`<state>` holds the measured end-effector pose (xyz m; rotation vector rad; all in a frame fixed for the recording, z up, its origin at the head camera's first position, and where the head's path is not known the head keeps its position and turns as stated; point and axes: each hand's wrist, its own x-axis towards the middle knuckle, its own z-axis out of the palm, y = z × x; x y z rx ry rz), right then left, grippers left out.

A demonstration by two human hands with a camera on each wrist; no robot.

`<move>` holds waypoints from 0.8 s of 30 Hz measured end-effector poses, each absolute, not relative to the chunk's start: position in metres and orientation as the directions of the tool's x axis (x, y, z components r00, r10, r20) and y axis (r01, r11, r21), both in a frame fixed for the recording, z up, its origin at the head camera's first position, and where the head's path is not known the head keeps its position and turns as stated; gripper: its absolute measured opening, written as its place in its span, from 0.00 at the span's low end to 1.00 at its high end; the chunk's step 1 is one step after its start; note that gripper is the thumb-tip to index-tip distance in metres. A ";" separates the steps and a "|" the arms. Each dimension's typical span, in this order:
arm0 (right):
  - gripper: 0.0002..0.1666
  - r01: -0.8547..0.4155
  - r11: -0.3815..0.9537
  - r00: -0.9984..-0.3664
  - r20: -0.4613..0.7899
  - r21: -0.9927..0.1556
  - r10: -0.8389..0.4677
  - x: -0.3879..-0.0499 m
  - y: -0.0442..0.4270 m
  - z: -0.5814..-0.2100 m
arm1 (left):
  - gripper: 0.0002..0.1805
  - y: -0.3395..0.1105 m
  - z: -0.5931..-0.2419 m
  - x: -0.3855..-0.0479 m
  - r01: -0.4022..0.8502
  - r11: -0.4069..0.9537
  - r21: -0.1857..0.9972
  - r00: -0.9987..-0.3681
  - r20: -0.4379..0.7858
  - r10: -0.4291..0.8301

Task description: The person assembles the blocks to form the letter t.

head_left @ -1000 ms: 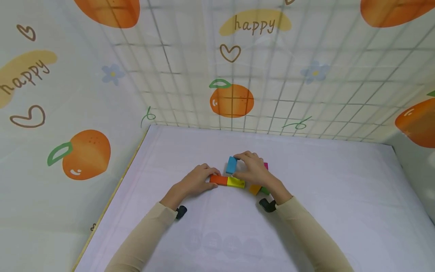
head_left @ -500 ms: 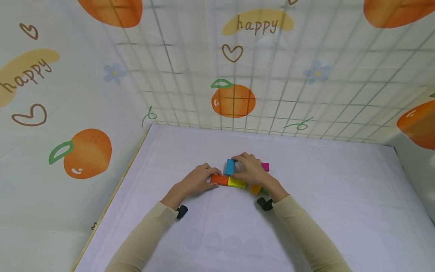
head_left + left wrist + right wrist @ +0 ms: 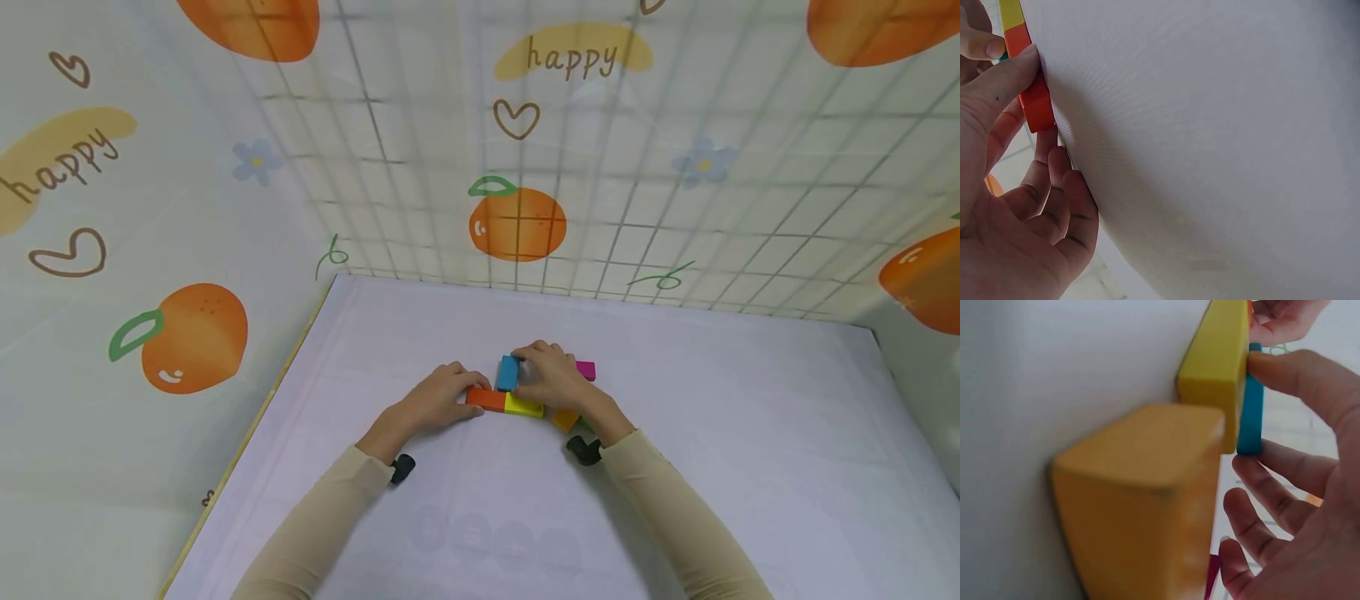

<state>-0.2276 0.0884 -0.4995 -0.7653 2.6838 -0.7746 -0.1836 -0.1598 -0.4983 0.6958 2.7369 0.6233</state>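
With 12 o'clock pointing away from the person, the left forearm slants toward 1 to 2 o'clock across the worktop (image 3: 495, 475), and the left hand (image 3: 435, 400) bends further, toward 2. It grips the red-orange block (image 3: 486, 399), thumb on the 6 o'clock side, fingers on the far side; the outer fingers are loosely curled. The right forearm slants toward 10 to 11 o'clock, its right hand (image 3: 553, 375) aimed at 10, pinching the blue block (image 3: 507, 373) between thumb and fingertips. That block sits just at 12 o'clock of where the yellow block (image 3: 523, 405) meets the red-orange one; whether it touches them is unclear. The orange block (image 3: 565, 420) lies at 4 o'clock of the yellow.
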 end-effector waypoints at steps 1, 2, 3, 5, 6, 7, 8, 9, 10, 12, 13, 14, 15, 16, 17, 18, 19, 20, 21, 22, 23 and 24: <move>0.38 -0.416 0.722 -0.831 -0.090 -0.552 -0.549 -0.228 0.088 -0.499 | 0.19 -0.160 -0.498 -0.184 0.392 0.797 0.460 -0.856 -0.135 0.499; 0.38 -0.416 0.724 -0.830 -0.096 -0.550 -0.550 -0.228 0.088 -0.499 | 0.19 -0.159 -0.498 -0.183 0.391 0.798 0.459 -0.856 -0.136 0.499; 0.38 -0.415 0.724 -0.828 -0.100 -0.550 -0.551 -0.229 0.088 -0.499 | 0.20 -0.159 -0.498 -0.183 0.390 0.799 0.458 -0.857 -0.137 0.497; 0.38 -0.415 0.725 -0.825 -0.108 -0.550 -0.554 -0.230 0.087 -0.498 | 0.20 -0.159 -0.498 -0.183 0.385 0.802 0.458 -0.859 -0.140 0.492; 0.37 -0.415 0.727 -0.823 -0.114 -0.548 -0.556 -0.230 0.087 -0.498 | 0.20 -0.159 -0.498 -0.183 0.384 0.802 0.458 -0.859 -0.140 0.492; 0.37 -0.416 0.729 -0.822 -0.119 -0.544 -0.557 -0.231 0.087 -0.497 | 0.20 -0.159 -0.498 -0.183 0.384 0.802 0.458 -0.859 -0.139 0.492; 0.37 -0.416 0.732 -0.820 -0.124 -0.540 -0.558 -0.232 0.087 -0.497 | 0.20 -0.159 -0.498 -0.183 0.385 0.802 0.457 -0.859 -0.139 0.492; 0.36 -0.416 0.734 -0.819 -0.130 -0.537 -0.559 -0.232 0.086 -0.497 | 0.20 -0.159 -0.499 -0.183 0.386 0.801 0.458 -0.859 -0.138 0.493; 0.36 -0.416 0.738 -0.818 -0.137 -0.532 -0.559 -0.233 0.086 -0.497 | 0.19 -0.159 -0.499 -0.183 0.388 0.798 0.461 -0.858 -0.135 0.495; 0.37 -0.414 0.744 -0.815 -0.150 -0.525 -0.559 -0.233 0.086 -0.496 | 0.19 -0.159 -0.499 -0.184 0.391 0.796 0.462 -0.857 -0.133 0.498; 0.37 -0.413 0.745 -0.814 -0.154 -0.524 -0.560 -0.233 0.085 -0.496 | 0.19 -0.160 -0.499 -0.184 0.393 0.795 0.463 -0.856 -0.132 0.500; 0.37 -0.411 0.747 -0.813 -0.160 -0.523 -0.559 -0.233 0.085 -0.495 | 0.19 -0.160 -0.500 -0.184 0.394 0.793 0.464 -0.856 -0.130 0.501; 0.37 -0.410 0.748 -0.813 -0.164 -0.522 -0.559 -0.234 0.085 -0.495 | 0.19 -0.160 -0.500 -0.184 0.395 0.793 0.464 -0.855 -0.129 0.502; 0.38 -0.409 0.749 -0.812 -0.166 -0.521 -0.559 -0.234 0.085 -0.494 | 0.19 -0.160 -0.500 -0.184 0.396 0.793 0.463 -0.856 -0.127 0.502; 0.38 -0.408 0.750 -0.812 -0.168 -0.521 -0.558 -0.234 0.085 -0.494 | 0.19 -0.160 -0.500 -0.184 0.396 0.795 0.460 -0.856 -0.128 0.501; 0.38 -0.409 0.749 -0.812 -0.167 -0.521 -0.560 -0.234 0.085 -0.494 | 0.19 -0.160 -0.501 -0.184 0.397 0.794 0.460 -0.856 -0.126 0.501; 0.38 -0.408 0.749 -0.812 -0.168 -0.521 -0.559 -0.234 0.085 -0.494 | 0.18 -0.160 -0.501 -0.184 0.398 0.795 0.458 -0.856 -0.125 0.501; 0.38 -0.409 0.749 -0.811 -0.168 -0.520 -0.560 -0.234 0.085 -0.494 | 0.19 -0.160 -0.501 -0.184 0.398 0.795 0.459 -0.857 -0.124 0.500; 0.38 -0.410 0.748 -0.811 -0.167 -0.521 -0.561 -0.234 0.085 -0.494 | 0.18 -0.160 -0.501 -0.184 0.397 0.796 0.457 -0.858 -0.125 0.499; 0.37 -0.411 0.747 -0.811 -0.165 -0.523 -0.562 -0.234 0.085 -0.494 | 0.18 -0.160 -0.501 -0.184 0.396 0.797 0.456 -0.858 -0.126 0.498; 0.37 -0.411 0.745 -0.811 -0.163 -0.525 -0.562 -0.234 0.085 -0.495 | 0.19 -0.160 -0.500 -0.184 0.395 0.797 0.456 -0.858 -0.127 0.498; 0.37 -0.412 0.744 -0.810 -0.162 -0.526 -0.563 -0.234 0.085 -0.495 | 0.19 -0.160 -0.500 -0.184 0.393 0.797 0.459 -0.858 -0.129 0.497</move>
